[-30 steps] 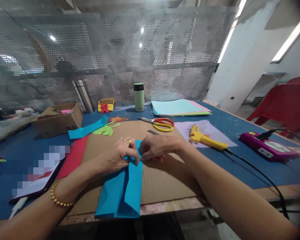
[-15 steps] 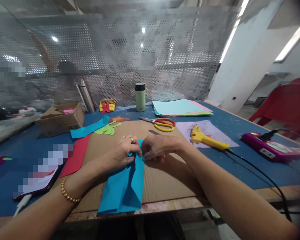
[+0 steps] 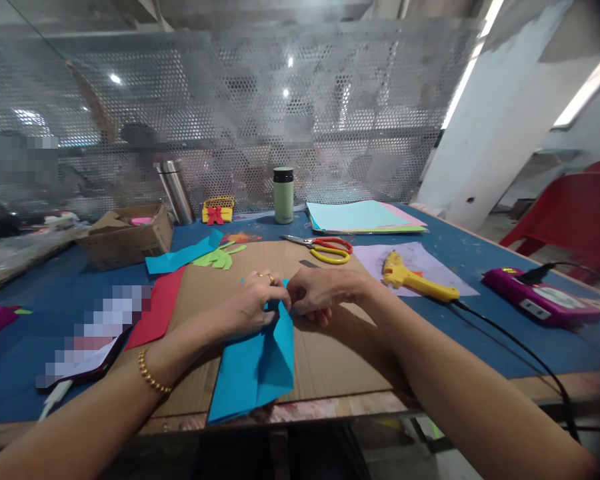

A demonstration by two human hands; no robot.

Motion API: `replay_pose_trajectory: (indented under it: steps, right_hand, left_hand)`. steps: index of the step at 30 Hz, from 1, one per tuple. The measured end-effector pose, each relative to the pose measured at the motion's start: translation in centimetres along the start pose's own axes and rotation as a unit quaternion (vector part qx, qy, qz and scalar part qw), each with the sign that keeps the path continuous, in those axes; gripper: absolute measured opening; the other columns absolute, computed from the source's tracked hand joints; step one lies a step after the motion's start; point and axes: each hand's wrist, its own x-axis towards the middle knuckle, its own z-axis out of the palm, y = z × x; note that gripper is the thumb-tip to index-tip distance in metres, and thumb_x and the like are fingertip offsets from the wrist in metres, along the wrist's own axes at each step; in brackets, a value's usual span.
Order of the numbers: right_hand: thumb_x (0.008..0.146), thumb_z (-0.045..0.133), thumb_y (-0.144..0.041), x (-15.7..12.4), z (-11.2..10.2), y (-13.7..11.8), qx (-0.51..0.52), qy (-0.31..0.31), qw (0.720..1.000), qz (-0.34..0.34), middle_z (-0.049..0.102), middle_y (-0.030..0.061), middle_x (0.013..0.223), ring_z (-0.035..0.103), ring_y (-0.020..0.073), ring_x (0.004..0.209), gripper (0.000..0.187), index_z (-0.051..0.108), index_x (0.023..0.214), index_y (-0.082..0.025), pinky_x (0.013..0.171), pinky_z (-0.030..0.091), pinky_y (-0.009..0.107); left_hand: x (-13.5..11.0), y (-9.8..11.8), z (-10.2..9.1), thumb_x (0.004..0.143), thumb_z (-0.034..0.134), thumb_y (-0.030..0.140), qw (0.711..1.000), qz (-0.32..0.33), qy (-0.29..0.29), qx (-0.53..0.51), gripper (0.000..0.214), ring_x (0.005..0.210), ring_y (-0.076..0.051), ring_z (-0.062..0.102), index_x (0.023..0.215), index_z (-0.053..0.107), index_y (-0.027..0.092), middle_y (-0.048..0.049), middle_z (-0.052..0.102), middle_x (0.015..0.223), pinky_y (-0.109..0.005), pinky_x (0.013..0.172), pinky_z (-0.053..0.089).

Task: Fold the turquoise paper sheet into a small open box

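Note:
A folded sheet of blue paper lies on a brown cardboard sheet at the table's near edge. My left hand, with a gold ring and a bead bracelet on the wrist, pinches the far end of the blue paper. My right hand meets it from the right, fingers curled and pinching the same end. The right flap of the paper is lifted off the cardboard.
Scissors with orange and yellow handles and a yellow glue gun with its cable lie beyond the hands. A green flask, a paper stack, a cardboard box, a red sheet and a purple device stand around.
The blue paper has shifted slightly right, and its right flap has risen from the cardboard while both hands keep pinching the far end.

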Motion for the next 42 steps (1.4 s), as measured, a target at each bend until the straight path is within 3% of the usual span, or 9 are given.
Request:
replay_pose_trajectory:
  steps: [9,16,21,26,31,35,37,39,42]
  right_hand:
    - [0.072,0.052,-0.016,-0.3,-0.1,-1.3,-0.058,-0.001,0.998,0.031,0.064,-0.0011,0.056,0.063,0.0151,0.048,0.009,0.058,0.078,-0.016,0.047,0.052,0.024]
    - [0.070,0.052,-0.015,-0.2,-0.2,-1.4,-0.059,-0.013,0.997,0.056,0.064,0.0008,0.056,0.066,0.0160,0.052,0.004,0.055,0.069,-0.016,0.047,0.052,0.022]
    - [0.073,0.050,-0.020,0.2,-0.2,-0.7,-0.069,-0.018,0.996,0.046,0.064,0.0018,0.055,0.066,0.0157,0.052,0.011,0.053,0.063,-0.017,0.045,0.050,0.021]
    - [0.074,0.052,-0.022,0.2,-0.3,-0.3,-0.047,-0.014,0.998,0.027,0.067,0.0014,0.061,0.067,0.0162,0.052,0.008,0.055,0.069,-0.017,0.045,0.051,0.022]
    - [0.072,0.052,-0.022,0.2,-0.3,-0.3,-0.031,-0.013,0.999,0.033,0.066,0.0020,0.057,0.064,0.0151,0.046,0.010,0.056,0.065,-0.016,0.045,0.050,0.023]
    - [0.073,0.052,-0.024,0.2,-0.7,0.2,-0.002,-0.031,0.999,0.008,0.067,0.0030,0.059,0.063,0.0154,0.047,0.011,0.057,0.066,-0.017,0.045,0.050,0.024]
    - [0.074,0.053,-0.026,0.2,-1.0,0.4,0.002,-0.002,1.000,0.010,0.065,0.0018,0.058,0.062,0.0148,0.047,0.012,0.057,0.068,-0.017,0.045,0.048,0.024]
    - [0.077,0.055,-0.030,0.2,-1.4,0.4,-0.012,0.093,0.996,0.004,0.062,0.0002,0.056,0.058,0.0135,0.047,0.014,0.058,0.072,-0.018,0.045,0.044,0.022]
    - [0.082,0.056,-0.042,0.6,-1.7,-0.1,0.021,0.242,0.967,-0.073,0.064,0.0024,0.066,0.056,0.0130,0.056,0.026,0.063,0.081,-0.016,0.051,0.045,0.022]
  left_hand:
    - [1.0,-0.1,-1.0,0.077,0.062,0.007,0.998,-0.007,-0.058,-0.036,0.017,0.095,-0.020,0.056,0.083,0.072,0.019,-0.0040,0.066,0.094,-0.032,0.085,0.039]
    - [1.5,-0.2,-1.4,0.081,0.057,0.009,0.996,-0.016,-0.084,-0.006,0.013,0.095,-0.022,0.054,0.084,0.065,0.019,-0.0030,0.065,0.091,-0.038,0.090,0.037]
    - [1.4,-0.6,-1.2,0.085,0.055,0.016,0.998,-0.039,-0.052,0.002,0.009,0.092,-0.022,0.053,0.092,0.059,0.020,-0.0041,0.063,0.093,-0.037,0.084,0.039]
    - [1.4,-1.1,-0.3,0.087,0.059,0.026,0.998,-0.068,-0.007,-0.006,0.010,0.087,-0.021,0.055,0.093,0.054,0.020,-0.0032,0.063,0.094,-0.037,0.081,0.039]
    - [1.6,-1.6,0.3,0.079,0.066,0.022,0.996,-0.086,0.017,0.004,0.020,0.088,-0.020,0.054,0.095,0.055,0.018,-0.0039,0.061,0.099,-0.033,0.077,0.040]
    - [1.4,-1.7,0.5,0.080,0.062,0.020,0.997,-0.073,0.015,0.007,0.005,0.082,-0.018,0.055,0.084,0.063,0.017,-0.0036,0.061,0.093,-0.032,0.074,0.040]
    - [1.4,-1.7,0.5,0.080,0.059,0.016,0.998,-0.065,0.009,0.006,0.006,0.079,-0.017,0.056,0.080,0.065,0.017,-0.0036,0.063,0.090,-0.032,0.076,0.041]
    - [1.5,-1.7,0.3,0.076,0.059,0.011,0.999,-0.050,0.001,0.005,0.010,0.080,-0.018,0.056,0.078,0.067,0.016,-0.0039,0.065,0.089,-0.033,0.077,0.041]
    - [1.6,-1.5,-0.1,0.069,0.058,0.006,0.998,-0.049,-0.014,-0.024,0.017,0.082,-0.020,0.057,0.078,0.068,0.016,-0.0041,0.067,0.087,-0.033,0.076,0.042]
